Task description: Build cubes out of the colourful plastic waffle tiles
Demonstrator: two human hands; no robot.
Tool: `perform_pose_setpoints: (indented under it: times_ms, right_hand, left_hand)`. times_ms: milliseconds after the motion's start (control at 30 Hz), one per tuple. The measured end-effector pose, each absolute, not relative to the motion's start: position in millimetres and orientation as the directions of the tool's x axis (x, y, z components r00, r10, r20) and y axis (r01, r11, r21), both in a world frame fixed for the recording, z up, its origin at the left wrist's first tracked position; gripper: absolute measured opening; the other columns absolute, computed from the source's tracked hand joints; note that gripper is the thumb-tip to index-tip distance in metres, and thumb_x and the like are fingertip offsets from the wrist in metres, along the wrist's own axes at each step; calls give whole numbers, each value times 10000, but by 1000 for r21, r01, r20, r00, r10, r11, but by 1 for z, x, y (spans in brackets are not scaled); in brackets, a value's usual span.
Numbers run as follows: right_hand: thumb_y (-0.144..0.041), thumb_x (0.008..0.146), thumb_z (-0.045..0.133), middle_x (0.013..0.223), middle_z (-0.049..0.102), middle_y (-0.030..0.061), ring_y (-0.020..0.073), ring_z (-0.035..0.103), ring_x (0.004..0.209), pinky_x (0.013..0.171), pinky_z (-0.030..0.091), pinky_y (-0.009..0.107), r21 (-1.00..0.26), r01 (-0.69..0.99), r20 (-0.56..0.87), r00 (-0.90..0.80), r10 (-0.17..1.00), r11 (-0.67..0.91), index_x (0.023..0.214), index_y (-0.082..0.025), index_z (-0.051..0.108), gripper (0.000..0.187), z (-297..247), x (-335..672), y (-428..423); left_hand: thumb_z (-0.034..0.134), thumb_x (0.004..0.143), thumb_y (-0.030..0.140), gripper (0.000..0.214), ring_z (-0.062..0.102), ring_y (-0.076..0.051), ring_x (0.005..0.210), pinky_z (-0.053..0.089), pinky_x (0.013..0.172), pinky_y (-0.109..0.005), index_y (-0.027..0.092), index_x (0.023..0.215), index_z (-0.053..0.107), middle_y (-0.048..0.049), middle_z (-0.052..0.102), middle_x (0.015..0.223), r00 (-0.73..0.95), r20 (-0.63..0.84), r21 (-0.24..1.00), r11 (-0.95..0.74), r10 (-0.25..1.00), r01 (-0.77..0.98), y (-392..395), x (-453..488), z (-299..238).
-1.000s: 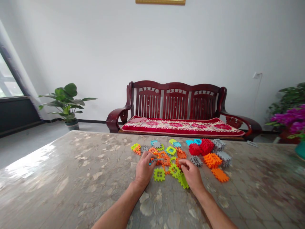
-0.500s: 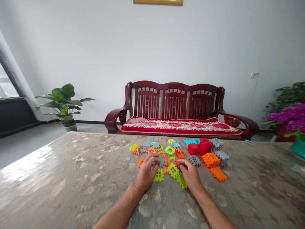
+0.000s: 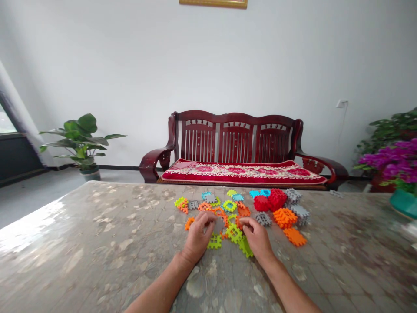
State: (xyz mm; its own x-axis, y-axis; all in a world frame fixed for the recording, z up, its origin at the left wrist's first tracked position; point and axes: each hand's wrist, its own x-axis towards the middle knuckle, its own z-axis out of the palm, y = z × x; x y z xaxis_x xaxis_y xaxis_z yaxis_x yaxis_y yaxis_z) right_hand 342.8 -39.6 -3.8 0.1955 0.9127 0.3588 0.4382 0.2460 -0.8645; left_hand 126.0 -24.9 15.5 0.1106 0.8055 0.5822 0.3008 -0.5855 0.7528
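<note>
Interlocking plastic tiles with toothed edges lie in front of me on the table (image 3: 107, 261). My left hand (image 3: 199, 237) is closed, with thumb and fingers pinching a grey toothed tile (image 3: 219, 224). Closed as well, my right hand (image 3: 258, 238) has its fingertips on a small orange tile (image 3: 238, 222), partly covered by the fingers. Between the hands lie a green window tile (image 3: 233, 233) and an orange tile (image 3: 221, 214). Another green window tile (image 3: 215, 241) is beside my left hand, and a solid green tile (image 3: 246, 247) is partly under my right hand.
Red tiles (image 3: 277, 199), stacked orange tiles (image 3: 284, 217) and grey tiles (image 3: 300, 214) are piled to the right. Loose mixed tiles lie beyond my hands. A wooden bench (image 3: 236, 139) stands behind the table. Purple flowers (image 3: 399, 161) are at the right edge.
The view has shifted slightly, so everything sits a little further left. The grey tile appears turned or tilted in my left hand. My right hand keeps nearly the same place.
</note>
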Motion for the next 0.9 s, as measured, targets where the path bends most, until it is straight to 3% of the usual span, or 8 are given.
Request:
perform_pose_setpoints:
  times_ms: [100, 200, 367, 633, 900]
  right_hand:
    - [-257, 735, 496, 903, 740, 49, 224, 673, 869, 822, 525, 363, -863, 440, 364, 200, 910, 249, 857, -222, 713, 251, -4, 343, -40]
    - [-263, 736, 492, 912, 739, 50, 223, 672, 882, 833, 521, 365, -862, 446, 358, 198, 912, 242, 868, -219, 709, 258, -5, 343, -39]
    - [-268, 737, 492, 919, 737, 52, 226, 671, 896, 842, 519, 369, -865, 442, 348, 192, 917, 236, 868, -220, 707, 257, -6, 343, -38]
    - [-246, 733, 510, 910, 741, 49, 223, 677, 877, 834, 531, 371, -856, 450, 369, 185, 911, 256, 868, -223, 715, 246, -4, 342, -39]
    - [-236, 741, 537, 932, 740, 48, 224, 679, 886, 836, 538, 375, -846, 448, 382, 132, 915, 289, 892, -228, 718, 235, -5, 340, -39]
  left_hand:
    - [571, 762, 159, 154, 638, -156, 904, 514, 777, -257, 195, 888, 652, -48, 661, 993, 21, 474, 869, -472, 880, 149, -21, 129, 9]
    - [641, 719, 212, 228, 637, -123, 726, 512, 695, -240, 176, 944, 632, -18, 671, 868, -3, 284, 958, -284, 959, -40, -17, 131, 5]
    - [775, 605, 277, 364, 635, -121, 749, 515, 685, -236, 166, 917, 625, -11, 668, 899, 19, 136, 942, -124, 990, -312, -16, 132, 13]
    - [861, 516, 271, 483, 643, -98, 717, 511, 671, -208, 174, 921, 617, 19, 676, 837, 94, -35, 886, 74, 995, -458, -21, 130, 22]
    - [863, 527, 211, 534, 660, -91, 701, 525, 655, -192, 177, 991, 602, 15, 672, 839, 150, -84, 845, 150, 985, -512, -20, 129, 18]
